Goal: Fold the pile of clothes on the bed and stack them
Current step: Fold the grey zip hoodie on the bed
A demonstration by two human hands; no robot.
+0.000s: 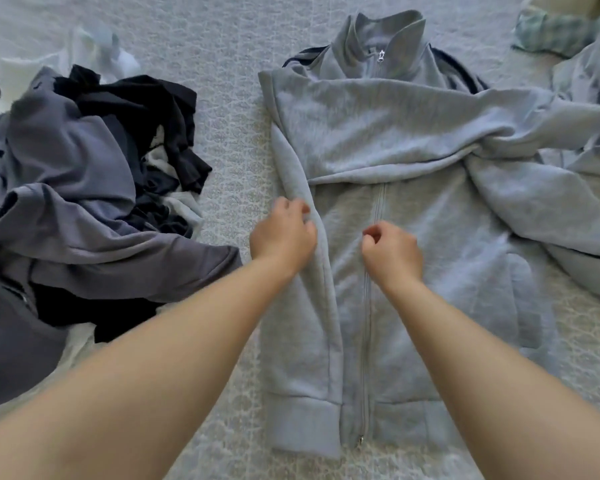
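Head view: grey zip jacket (413,237) mid-fold on the bed (222,140); left hand (284,233) fingers pinch its folded side, right hand (390,252) is curled, empty. Next, by judgement: fold the far sleeve (534,126) inward.

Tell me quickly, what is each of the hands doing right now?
Left hand: grips the folded left edge of the grey zip-up jacket.
Right hand: fingers curled over the jacket's zipper; whether it pinches anything cannot be told.
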